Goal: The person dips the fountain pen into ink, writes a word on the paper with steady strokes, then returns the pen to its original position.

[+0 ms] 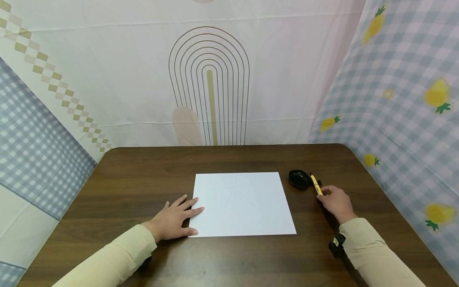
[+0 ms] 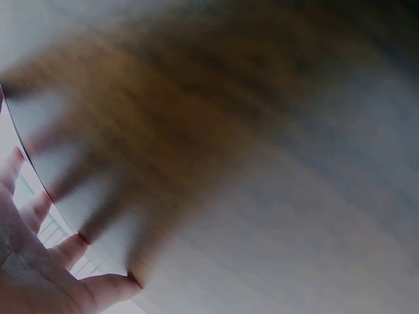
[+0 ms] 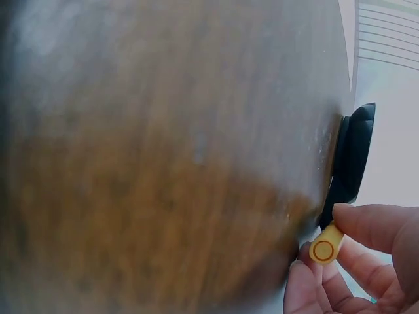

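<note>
A white sheet of paper [image 1: 265, 215] with a few faint thin lines, like part of a star, lies on the brown table [image 1: 143, 167]. My left hand [image 1: 173, 222] rests with spread fingers at the sheet's left edge, some fingertips on the paper. To the right of the sheet, my right hand [image 1: 337, 202] pinches a yellow pen [image 1: 316, 184] between thumb and fingers, its dark end pointing away from me. In the right wrist view the pen's round yellow end [image 3: 323, 250] faces the camera. A glossy black rounded object [image 1: 299, 179] sits just left of the pen.
A white patterned cloth [image 1: 279, 79] hangs behind the table's far edge. Blue checked cloth with yellow fruit [image 1: 401, 131] closes off the right side, and more checked cloth [image 1: 39, 143] hangs at the left.
</note>
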The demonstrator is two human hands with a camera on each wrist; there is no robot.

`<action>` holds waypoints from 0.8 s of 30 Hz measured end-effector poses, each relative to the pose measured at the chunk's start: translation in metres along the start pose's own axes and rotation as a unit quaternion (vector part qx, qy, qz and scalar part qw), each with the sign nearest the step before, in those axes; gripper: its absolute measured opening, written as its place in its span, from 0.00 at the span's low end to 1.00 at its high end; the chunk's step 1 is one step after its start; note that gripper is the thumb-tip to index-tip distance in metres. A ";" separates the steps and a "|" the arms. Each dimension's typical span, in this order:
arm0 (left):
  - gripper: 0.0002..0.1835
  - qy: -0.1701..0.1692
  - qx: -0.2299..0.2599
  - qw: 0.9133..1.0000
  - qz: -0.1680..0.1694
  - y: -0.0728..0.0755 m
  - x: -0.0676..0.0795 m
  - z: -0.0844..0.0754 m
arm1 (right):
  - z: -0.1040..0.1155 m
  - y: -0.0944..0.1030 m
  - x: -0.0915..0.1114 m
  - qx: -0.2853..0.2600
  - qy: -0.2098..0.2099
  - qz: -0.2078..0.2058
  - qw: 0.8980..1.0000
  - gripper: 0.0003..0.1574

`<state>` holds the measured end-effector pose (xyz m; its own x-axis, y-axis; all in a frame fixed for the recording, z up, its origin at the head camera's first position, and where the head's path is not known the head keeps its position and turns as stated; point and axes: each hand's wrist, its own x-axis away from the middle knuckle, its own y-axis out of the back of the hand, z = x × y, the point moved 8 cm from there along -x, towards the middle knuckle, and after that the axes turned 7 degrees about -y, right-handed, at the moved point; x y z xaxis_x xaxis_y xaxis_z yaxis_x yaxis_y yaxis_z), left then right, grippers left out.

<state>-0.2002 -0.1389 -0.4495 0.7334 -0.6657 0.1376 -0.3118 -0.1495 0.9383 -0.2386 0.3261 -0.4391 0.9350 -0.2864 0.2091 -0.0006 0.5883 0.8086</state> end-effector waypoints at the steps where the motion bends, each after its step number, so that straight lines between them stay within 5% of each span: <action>1: 0.37 0.000 0.001 1.000 0.000 0.000 0.000 0.000 | 0.000 -0.001 0.000 -0.003 0.000 0.003 1.000 0.24; 24: 0.38 0.016 0.017 1.000 0.000 0.004 -0.004 0.000 | 0.000 0.004 -0.001 0.027 0.001 0.020 0.999 0.30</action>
<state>-0.2039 -0.1368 -0.4464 0.7519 -0.6425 0.1477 -0.3311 -0.1742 0.9274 -0.2393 0.3289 -0.4363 0.9343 -0.2632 0.2406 -0.0561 0.5578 0.8281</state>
